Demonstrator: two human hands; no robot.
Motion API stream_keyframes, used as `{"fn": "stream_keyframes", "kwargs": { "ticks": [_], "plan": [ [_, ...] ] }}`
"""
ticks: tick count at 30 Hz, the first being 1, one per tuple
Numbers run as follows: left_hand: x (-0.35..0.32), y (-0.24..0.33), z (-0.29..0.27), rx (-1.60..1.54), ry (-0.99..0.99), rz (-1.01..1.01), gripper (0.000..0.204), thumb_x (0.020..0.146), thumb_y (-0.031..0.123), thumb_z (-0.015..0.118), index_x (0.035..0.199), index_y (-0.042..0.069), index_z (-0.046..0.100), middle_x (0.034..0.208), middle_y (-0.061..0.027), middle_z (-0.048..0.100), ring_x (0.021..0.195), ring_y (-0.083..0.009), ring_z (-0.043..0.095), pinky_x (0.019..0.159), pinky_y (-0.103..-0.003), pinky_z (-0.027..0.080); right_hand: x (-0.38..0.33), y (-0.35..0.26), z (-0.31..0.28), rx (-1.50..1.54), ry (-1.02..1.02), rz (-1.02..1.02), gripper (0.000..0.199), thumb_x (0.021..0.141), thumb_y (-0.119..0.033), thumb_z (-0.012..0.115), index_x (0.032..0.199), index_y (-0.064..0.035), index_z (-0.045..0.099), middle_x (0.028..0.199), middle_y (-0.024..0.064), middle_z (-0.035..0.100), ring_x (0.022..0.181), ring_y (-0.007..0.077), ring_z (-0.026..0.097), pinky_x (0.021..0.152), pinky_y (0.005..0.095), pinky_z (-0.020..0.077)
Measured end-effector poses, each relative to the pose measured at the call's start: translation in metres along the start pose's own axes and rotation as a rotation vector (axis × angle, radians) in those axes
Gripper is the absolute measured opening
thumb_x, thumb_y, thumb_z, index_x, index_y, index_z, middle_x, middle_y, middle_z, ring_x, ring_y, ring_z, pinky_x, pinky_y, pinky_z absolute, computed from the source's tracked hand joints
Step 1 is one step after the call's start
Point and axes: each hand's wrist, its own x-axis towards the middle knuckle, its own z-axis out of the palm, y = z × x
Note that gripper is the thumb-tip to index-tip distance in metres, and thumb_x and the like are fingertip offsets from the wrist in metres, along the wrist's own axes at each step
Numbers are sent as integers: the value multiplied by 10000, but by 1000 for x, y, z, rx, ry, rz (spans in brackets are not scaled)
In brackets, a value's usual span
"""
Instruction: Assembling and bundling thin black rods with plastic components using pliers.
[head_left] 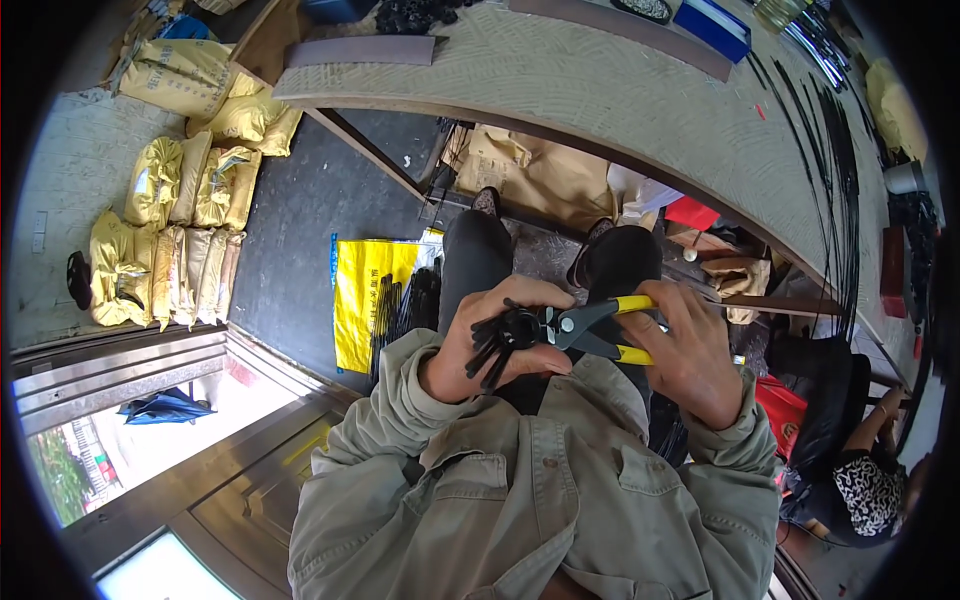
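Observation:
In front of my lap, my left hand (pixel 463 346) is closed around a bundle of thin black strips (pixel 490 345), whose ends fan out toward the left. My right hand (pixel 694 352) grips a pair of pliers-like cutters (pixel 592 328) with yellow-and-black handles. The cutters' grey head points left and meets the bundle between my left thumb and fingers. Whether the jaws bite on a strip is too small to tell. On the floor left of my legs, more black strips (pixel 408 308) lie on a yellow printed sack (pixel 360 295).
A long workbench (pixel 600 75) curves across the far side, with long black strips (pixel 835 200) hanging over its right end. Filled yellow sacks (pixel 190 275) are stacked by the left wall. Brown paper sacking (pixel 540 170) lies under the bench. Another person (pixel 865 490) sits at the right.

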Motion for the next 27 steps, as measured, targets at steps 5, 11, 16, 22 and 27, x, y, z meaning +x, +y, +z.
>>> {"fn": "stream_keyframes", "kwargs": {
  "ticks": [5, 11, 16, 22, 27],
  "plan": [
    [-6, -5, 5, -64, 41, -29, 558, 615, 194, 814, 1071, 25, 540, 933, -77, 586, 803, -157, 577, 702, -261, 439, 0, -4, 30, 212, 98, 18, 275, 627, -99, 665, 884, -34, 596, 914, 125, 514, 808, 280, 564, 677, 377, 460],
    [-7, -4, 2, -356, 76, -152, 773, 596, 192, 830, 1221, 36, 403, 899, -64, 555, 770, -128, 537, 682, -251, 424, -4, -6, 70, 446, 175, 49, 277, 610, -123, 688, 845, -25, 582, 858, 139, 531, 770, 289, 571, 622, 351, 465],
    [-10, -1, -9, -93, -12, -104, 868, 671, 154, 767, 1323, 43, 206, 820, -51, 530, 760, -125, 542, 704, -250, 447, 17, 4, 52, 111, 376, -60, 219, 687, -101, 639, 898, -49, 610, 1017, 140, 561, 908, 253, 582, 757, 388, 450],
    [-8, 13, -15, -59, -12, -250, 868, 763, -53, 608, 1393, 63, 21, 942, -129, 590, 835, -163, 586, 733, -292, 462, 45, 14, 15, -740, 603, -219, 396, 807, -245, 555, 1199, -181, 547, 1288, -31, 404, 1206, 142, 394, 1058, 480, 165],
    [-5, 17, -14, 82, -18, -204, 920, 780, -34, 604, 1396, 67, -72, 955, -162, 608, 848, -184, 604, 731, -307, 468, 40, 2, 15, -855, 553, -206, 426, 819, -279, 545, 1237, -209, 512, 1306, -81, 372, 1219, 97, 363, 1069, 501, 129]
  ]
}}
